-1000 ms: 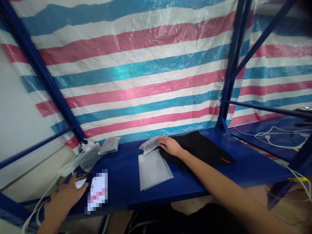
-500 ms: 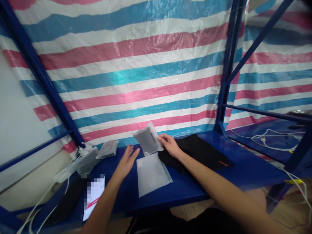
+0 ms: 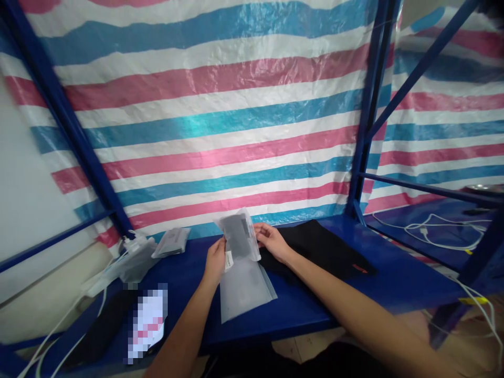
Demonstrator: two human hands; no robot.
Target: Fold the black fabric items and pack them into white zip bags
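The left hand (image 3: 216, 258) now also grips the raised pouch (image 3: 238, 237).

L hand (image 3: 216, 258) & R hand (image 3: 271, 241) raised mid-view, fingers bent; forearms angled inward, R arm longer.
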